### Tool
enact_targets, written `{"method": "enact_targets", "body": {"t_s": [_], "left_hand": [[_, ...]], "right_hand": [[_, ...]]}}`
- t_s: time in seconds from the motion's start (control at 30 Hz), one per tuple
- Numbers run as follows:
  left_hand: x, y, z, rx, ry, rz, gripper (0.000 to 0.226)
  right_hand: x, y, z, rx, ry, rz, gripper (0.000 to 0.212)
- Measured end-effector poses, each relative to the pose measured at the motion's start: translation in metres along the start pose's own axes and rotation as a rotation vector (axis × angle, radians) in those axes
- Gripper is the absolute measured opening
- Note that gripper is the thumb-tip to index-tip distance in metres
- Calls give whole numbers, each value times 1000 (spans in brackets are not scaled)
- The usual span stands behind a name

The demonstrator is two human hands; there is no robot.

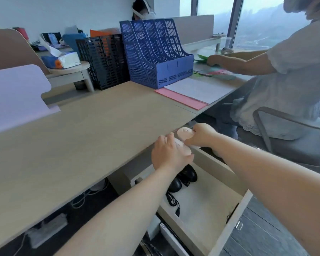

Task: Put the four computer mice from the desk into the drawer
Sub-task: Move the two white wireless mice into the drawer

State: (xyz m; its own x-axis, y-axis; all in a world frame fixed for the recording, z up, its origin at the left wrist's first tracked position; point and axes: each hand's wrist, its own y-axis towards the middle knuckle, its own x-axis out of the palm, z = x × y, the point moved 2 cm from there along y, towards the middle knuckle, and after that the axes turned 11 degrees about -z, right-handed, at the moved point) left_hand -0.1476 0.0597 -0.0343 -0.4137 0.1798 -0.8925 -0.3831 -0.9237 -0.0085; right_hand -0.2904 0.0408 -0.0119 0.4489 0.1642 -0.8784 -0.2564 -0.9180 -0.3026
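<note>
The drawer (216,167) under the desk's right end stands pulled out. Two black wired mice (187,172) lie side by side at its back, their cables trailing toward the front. My right hand (201,134) grips a pale pink mouse (184,133) at the desk's edge, above the drawer's back. My left hand (169,154) is closed over a second pale pink mouse (185,149), most of it hidden under my fingers, just over the drawer.
The wooden desk (81,135) carries a blue file rack (155,52), a black file rack (103,60), and pink and white papers (192,93). A person in a light shirt (284,80) sits on a chair right of the drawer. Cables and a power strip (48,230) lie below.
</note>
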Motion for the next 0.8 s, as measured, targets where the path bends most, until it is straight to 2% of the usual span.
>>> {"method": "enact_targets", "body": {"t_s": [0.2,0.4,0.53,0.7,0.8], "left_hand": [[47,-18,3,-57,63,-204,88],[104,-33,-7,-107,159,-442,87],[122,-33,-10,-111,172,-493,88],[138,-31,-15,-123,202,-512,89],[148,-34,-18,-128,265,-518,95]], "right_hand": [[36,-16,35,57,-19,-147,29],[83,-19,71,120,-109,-312,47],[106,-16,87,149,-136,-406,44],[125,-14,96,143,-174,-396,59],[135,-14,102,135,-196,-397,59]]}}
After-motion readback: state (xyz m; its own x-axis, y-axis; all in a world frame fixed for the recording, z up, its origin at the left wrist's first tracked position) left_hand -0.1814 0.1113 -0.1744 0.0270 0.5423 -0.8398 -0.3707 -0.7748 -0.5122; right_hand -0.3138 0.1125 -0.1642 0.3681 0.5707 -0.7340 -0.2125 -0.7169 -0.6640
